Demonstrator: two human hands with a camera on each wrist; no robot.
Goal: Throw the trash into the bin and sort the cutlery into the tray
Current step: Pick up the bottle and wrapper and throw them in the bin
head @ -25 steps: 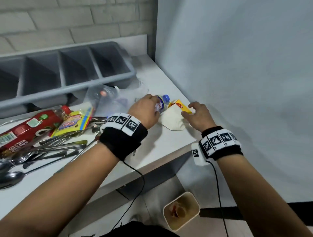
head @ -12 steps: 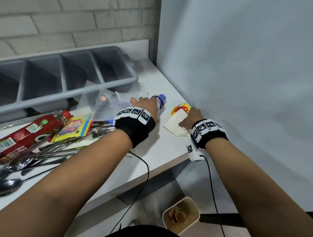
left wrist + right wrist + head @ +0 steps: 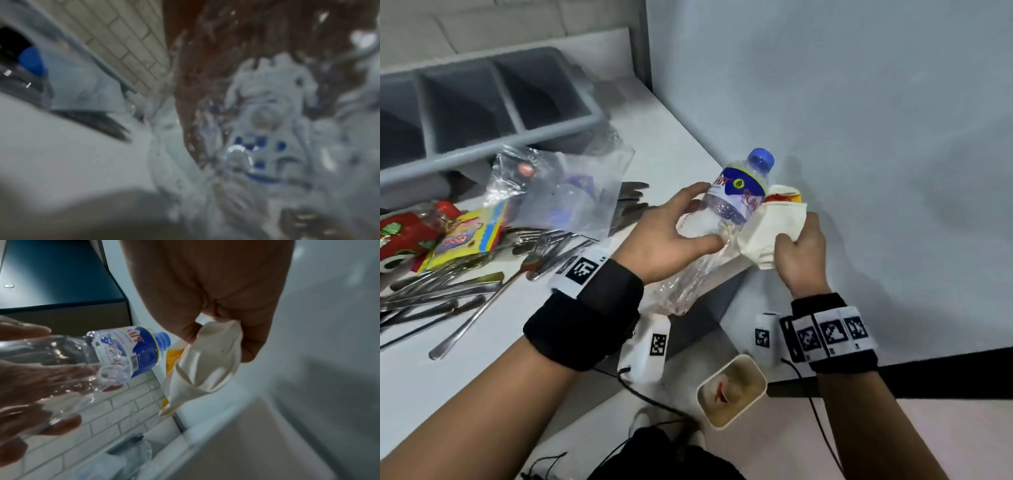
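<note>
Counter: white counter [image 3: 571, 329] set in the corner of a brick wall and a plain grey wall.
Tray: grey plastic cutlery tray [image 3: 493, 144] with divided compartments, at the back of the counter; the visible compartments hold nothing.
Cutlery: loose pile of steel spoons and forks [image 3: 465, 291] on the counter in front of the tray, left of the hands.
Other trash: clear plastic bag [image 3: 558, 195], red-labelled bottle [image 3: 404, 236] and yellow snack wrapper [image 3: 462, 240], all on the counter near the cutlery.
Bin: small beige bin [image 3: 732, 390] on the floor below the counter edge, some scraps inside.
Bottle: crumpled clear plastic bottle with blue cap and blue label [image 3: 726, 212], lifted off the counter, cap pointing up and away.
Left hand [image 3: 671, 236]: fingers and thumb curled round the bottle's body.
Wrapper: cream paper wrapper with red and yellow print [image 3: 774, 226], lifted, just beside the bottle.
Right hand [image 3: 801, 246]: fingers closed on the wrapper, bunching it.
</note>
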